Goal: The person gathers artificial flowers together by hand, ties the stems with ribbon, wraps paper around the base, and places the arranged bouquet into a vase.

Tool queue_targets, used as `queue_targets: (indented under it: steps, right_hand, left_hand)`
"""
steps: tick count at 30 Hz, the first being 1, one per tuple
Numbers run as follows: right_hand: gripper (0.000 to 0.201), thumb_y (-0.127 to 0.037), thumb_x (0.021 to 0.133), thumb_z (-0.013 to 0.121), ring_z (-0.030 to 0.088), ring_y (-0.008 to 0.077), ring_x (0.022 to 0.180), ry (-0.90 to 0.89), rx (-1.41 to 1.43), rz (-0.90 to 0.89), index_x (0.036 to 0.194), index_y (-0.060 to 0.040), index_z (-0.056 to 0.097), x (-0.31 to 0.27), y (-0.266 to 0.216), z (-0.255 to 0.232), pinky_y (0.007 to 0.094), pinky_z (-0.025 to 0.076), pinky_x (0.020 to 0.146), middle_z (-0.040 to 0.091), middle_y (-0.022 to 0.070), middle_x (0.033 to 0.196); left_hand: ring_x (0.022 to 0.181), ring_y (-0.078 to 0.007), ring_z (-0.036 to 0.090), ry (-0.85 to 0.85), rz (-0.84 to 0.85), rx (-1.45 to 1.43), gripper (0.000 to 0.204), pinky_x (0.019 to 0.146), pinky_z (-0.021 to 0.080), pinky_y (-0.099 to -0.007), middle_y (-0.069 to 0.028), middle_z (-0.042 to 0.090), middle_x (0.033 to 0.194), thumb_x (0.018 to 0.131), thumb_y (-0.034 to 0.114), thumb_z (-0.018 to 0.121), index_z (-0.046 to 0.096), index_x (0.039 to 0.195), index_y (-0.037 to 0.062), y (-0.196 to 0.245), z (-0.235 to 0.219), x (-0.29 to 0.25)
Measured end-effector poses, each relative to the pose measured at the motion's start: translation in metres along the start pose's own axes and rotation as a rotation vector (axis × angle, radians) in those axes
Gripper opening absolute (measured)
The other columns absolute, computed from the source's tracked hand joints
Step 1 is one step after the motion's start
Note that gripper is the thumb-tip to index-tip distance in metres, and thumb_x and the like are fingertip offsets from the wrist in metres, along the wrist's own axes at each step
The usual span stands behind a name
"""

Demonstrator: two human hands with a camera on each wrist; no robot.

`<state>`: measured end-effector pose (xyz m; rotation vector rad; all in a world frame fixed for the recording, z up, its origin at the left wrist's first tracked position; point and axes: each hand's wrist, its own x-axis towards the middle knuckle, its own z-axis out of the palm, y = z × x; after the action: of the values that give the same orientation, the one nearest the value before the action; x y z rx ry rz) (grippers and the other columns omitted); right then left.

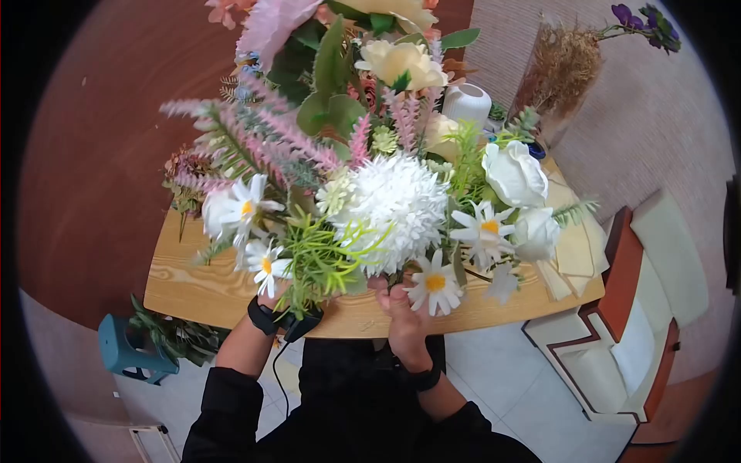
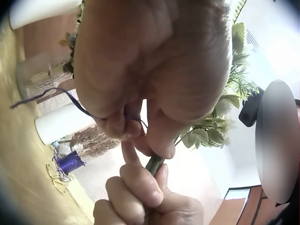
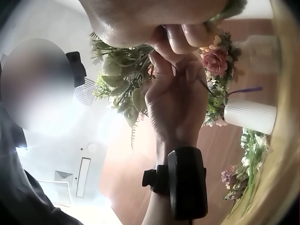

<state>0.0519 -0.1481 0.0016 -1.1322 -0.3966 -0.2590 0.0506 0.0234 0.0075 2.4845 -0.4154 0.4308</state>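
Observation:
A big bouquet of artificial flowers (image 1: 394,212), with a white chrysanthemum, daisies, roses and pink sprigs, is held over the wooden table. Its dark green stems (image 2: 155,164) show between the hands in the left wrist view. My right hand (image 1: 407,328) grips these stems below the blooms, fingers curled round them. Just above it on the stems, my left hand (image 2: 154,61) pinches a thin purple ribbon (image 2: 70,96), whose loose end trails off to the side. In the head view, flowers cover most of the left hand (image 1: 275,295).
On the table (image 1: 185,282) stand a white ribbed vase (image 1: 467,104), a clear vase of dried grass (image 1: 563,73) and a purple ribbon spool (image 2: 71,162). Cream wrapping sheets (image 1: 575,239) lie at the right edge. A teal stool (image 1: 135,347) stands on the floor, left.

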Motion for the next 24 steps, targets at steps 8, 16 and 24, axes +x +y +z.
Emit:
queue_targets:
  steps: [8,16,24]
  right_hand:
    - [0.026,-0.022,0.093,0.051,0.035,0.0034,0.05,0.017,-0.083,0.003,0.093,0.0031,0.05,0.007,-0.006,0.0,0.0186,0.026,0.045,0.046,-0.0005,0.062]
    - [0.029,-0.025,0.092,0.052,0.035,0.0042,0.049,0.042,0.017,0.063,0.096,0.0034,0.049,0.01,-0.01,-0.001,0.0195,0.025,0.043,0.044,-0.0008,0.061]
    - [0.033,-0.024,0.092,0.053,0.04,0.0034,0.054,0.001,-0.034,0.114,0.108,0.004,0.047,-0.002,0.005,-0.008,0.0176,0.034,0.049,0.046,-0.0014,0.07]
  left_hand:
    - [0.079,-0.0165,0.06,-0.072,-0.277,-0.679,0.025,0.074,0.048,-0.0287,-0.0075,0.065,0.088,0.079,0.017,0.068,0.062,0.097,0.0004,0.077,-0.037,0.042]
    - [0.091,-0.0163,0.059,-0.011,-0.128,-0.317,0.02,0.079,0.047,-0.0315,-0.0083,0.063,0.098,0.085,0.013,0.06,0.062,0.097,-0.0032,0.065,-0.04,0.044]
    - [0.088,-0.0225,0.06,0.21,-0.881,-1.74,0.018,0.077,0.047,-0.0355,-0.009,0.063,0.1,0.086,0.014,0.054,0.062,0.094,-0.0001,0.003,0.002,-0.006]
